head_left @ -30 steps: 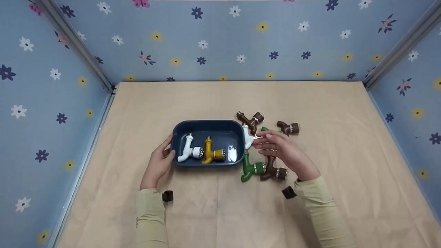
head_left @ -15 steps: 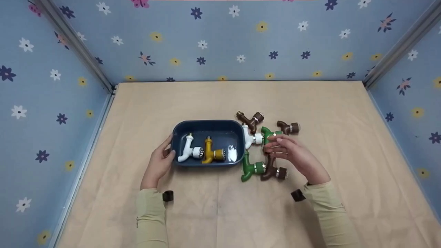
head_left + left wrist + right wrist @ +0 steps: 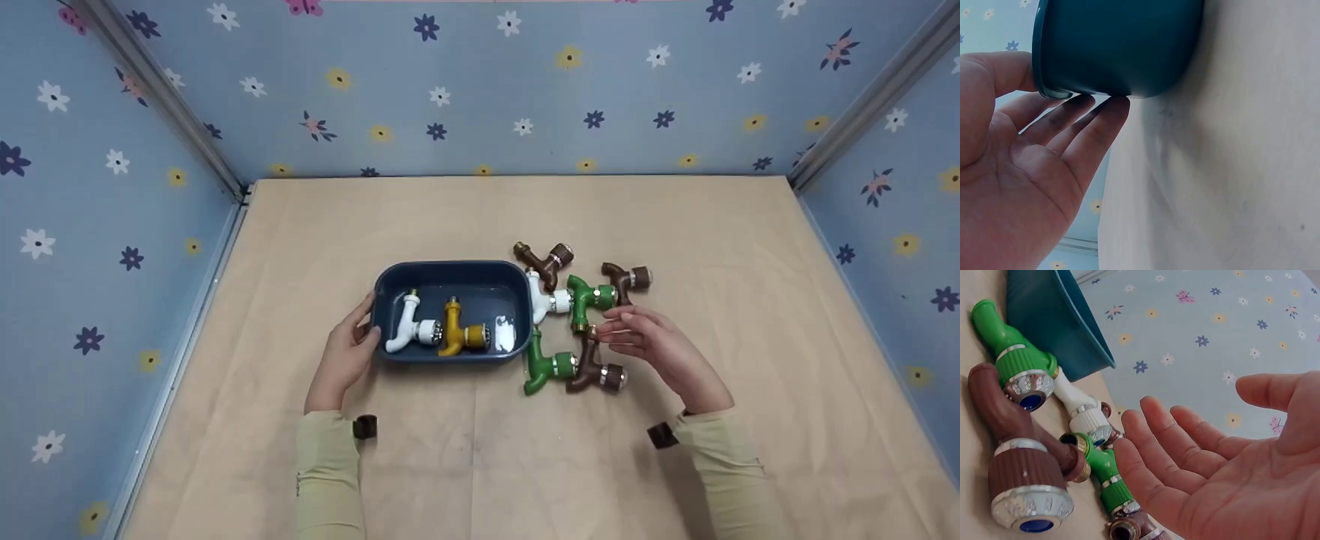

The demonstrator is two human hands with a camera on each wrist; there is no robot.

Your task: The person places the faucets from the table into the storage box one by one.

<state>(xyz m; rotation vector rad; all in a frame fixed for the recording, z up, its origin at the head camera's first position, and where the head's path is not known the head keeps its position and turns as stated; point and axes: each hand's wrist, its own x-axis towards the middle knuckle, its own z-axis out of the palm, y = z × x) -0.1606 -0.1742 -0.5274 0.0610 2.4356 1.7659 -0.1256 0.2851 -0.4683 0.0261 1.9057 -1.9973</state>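
A dark blue plastic basin (image 3: 450, 268) holds a white tap (image 3: 407, 326) and a yellow tap (image 3: 454, 330). My left hand (image 3: 348, 352) holds the basin at its left end. In the left wrist view, the thumb meets the rim and the fingertips (image 3: 1120, 104) lie against the outer wall. My right hand (image 3: 656, 349) hovers with its fingers apart and its palm bare. Nearest to it are a brown tap (image 3: 592, 371) and a green tap (image 3: 581, 300). Another green tap (image 3: 540, 367) lies by the basin's near right corner.
Beside the basin's right wall lies another white tap (image 3: 540, 300), partly overlapped by a brown tap (image 3: 551, 266). A further brown tap (image 3: 621, 277) lies farther right. Flower-patterned panels (image 3: 517, 90) enclose the cloth-covered table (image 3: 420, 457) at the back and sides.
My right hand has drawn back to the right and toward me, away from the white tap beside the basin, uncovering the green tap. My left hand and the basin have stayed put.
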